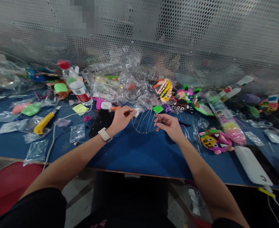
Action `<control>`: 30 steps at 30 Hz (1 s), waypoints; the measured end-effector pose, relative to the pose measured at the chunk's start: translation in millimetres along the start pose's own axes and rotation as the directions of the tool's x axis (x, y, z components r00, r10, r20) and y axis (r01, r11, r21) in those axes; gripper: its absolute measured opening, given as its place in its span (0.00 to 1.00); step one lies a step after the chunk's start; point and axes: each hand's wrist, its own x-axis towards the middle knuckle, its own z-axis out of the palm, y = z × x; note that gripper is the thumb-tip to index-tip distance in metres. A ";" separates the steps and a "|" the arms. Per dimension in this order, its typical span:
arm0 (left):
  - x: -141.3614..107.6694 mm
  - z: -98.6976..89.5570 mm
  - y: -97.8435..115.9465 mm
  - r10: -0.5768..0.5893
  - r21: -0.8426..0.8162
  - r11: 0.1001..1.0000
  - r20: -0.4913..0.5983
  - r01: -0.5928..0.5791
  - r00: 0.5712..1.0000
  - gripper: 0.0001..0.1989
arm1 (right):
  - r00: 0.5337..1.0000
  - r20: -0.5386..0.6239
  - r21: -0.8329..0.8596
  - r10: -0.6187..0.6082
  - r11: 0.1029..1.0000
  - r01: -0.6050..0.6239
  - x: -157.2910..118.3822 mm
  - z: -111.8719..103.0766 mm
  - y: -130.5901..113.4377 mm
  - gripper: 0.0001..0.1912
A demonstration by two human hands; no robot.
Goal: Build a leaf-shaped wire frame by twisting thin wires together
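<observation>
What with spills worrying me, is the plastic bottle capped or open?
Capped: the bottle has its red cap on top. How tightly it is screwed, I cannot tell.

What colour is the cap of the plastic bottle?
The cap of the plastic bottle is red, as the head view shows.

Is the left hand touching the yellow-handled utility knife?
Apart. The head view shows the left hand well to the right of the yellow-handled utility knife, with blue tabletop and a white cable between them.
</observation>
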 end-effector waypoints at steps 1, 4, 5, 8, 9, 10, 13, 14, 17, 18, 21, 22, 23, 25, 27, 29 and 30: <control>0.6 -0.6 -0.7 0.007 0.006 1.000 -0.010 -0.007 1.000 0.09 | 0.999 -0.026 -0.031 -0.023 0.999 0.022 0.5 -1.0 0.5 0.19; 1.2 -1.7 -1.3 0.026 0.030 0.999 -0.034 -0.025 0.999 0.08 | 0.993 -0.087 -0.144 -0.080 0.987 0.067 1.4 -2.0 2.6 0.18; 1.1 -1.8 -1.2 0.027 0.034 0.999 -0.035 -0.026 0.999 0.08 | 0.990 -0.104 -0.193 -0.097 0.978 0.075 1.4 -2.0 3.0 0.17; 0.1 -1.1 -0.6 0.040 0.051 0.998 -0.030 -0.038 0.999 0.09 | 0.977 -0.144 -0.362 -0.159 0.927 0.097 0.5 -2.0 3.3 0.15; -0.3 -0.8 -0.3 0.046 0.063 0.997 -0.030 -0.044 0.999 0.09 | 0.972 -0.150 -0.410 -0.180 0.906 0.105 0.2 -2.2 3.2 0.13; -0.7 -0.6 0.0 0.050 0.075 0.996 -0.032 -0.047 0.998 0.10 | 0.969 -0.151 -0.448 -0.198 0.887 0.111 -0.1 -2.7 2.9 0.12; -1.4 0.0 0.4 0.047 0.098 0.994 -0.036 -0.043 0.998 0.09 | 0.963 -0.141 -0.528 -0.230 0.840 0.123 -0.3 -4.5 2.3 0.11; -1.5 0.2 0.3 0.047 0.106 0.993 -0.033 -0.044 0.998 0.09 | 0.962 -0.135 -0.551 -0.238 0.825 0.126 -0.4 -5.2 2.2 0.11; -1.5 0.8 -0.7 0.085 0.164 0.983 -0.024 -0.080 0.996 0.09 | 0.951 -0.092 -0.646 -0.294 0.744 0.168 -1.4 -5.8 1.4 0.11; -1.5 1.1 -1.2 0.107 0.186 0.977 -0.025 -0.101 0.994 0.09 | 0.944 -0.062 -0.690 -0.324 0.697 0.194 -2.2 -5.5 0.7 0.11; -1.9 2.0 -2.4 0.164 0.226 0.962 -0.023 -0.155 0.986 0.08 | 0.916 0.029 -0.817 -0.400 0.518 0.252 -5.5 -3.1 -3.0 0.12; -2.1 2.2 -2.5 0.174 0.232 0.959 -0.019 -0.165 0.985 0.08 | 0.909 0.047 -0.850 -0.414 0.461 0.254 -6.6 -2.1 -4.4 0.13; -2.2 2.2 -2.5 0.180 0.239 0.956 -0.014 -0.172 0.984 0.08 | 0.904 0.060 -0.877 -0.424 0.410 0.251 -7.5 -1.3 -5.7 0.13; -2.1 1.4 -2.0 0.185 0.254 0.951 -0.006 -0.177 0.983 0.08 | 0.896 0.081 -0.913 -0.436 0.328 0.242 -8.5 -0.2 -7.0 0.13; -1.3 -0.4 -1.2 0.187 0.267 0.946 0.002 -0.181 0.982 0.07 | 0.889 0.105 -0.928 -0.445 0.277 0.248 -8.2 0.2 -6.4 0.14; -0.1 -2.7 -1.0 0.189 0.276 0.943 0.015 -0.186 0.982 0.07 | 0.884 0.132 -0.930 -0.449 0.252 0.267 -6.8 0.1 -4.3 0.14; 0.5 -3.7 -1.3 0.190 0.279 0.942 0.021 -0.188 0.982 0.07 | 0.883 0.146 -0.928 -0.446 0.248 0.279 -6.0 -0.1 -3.1 0.14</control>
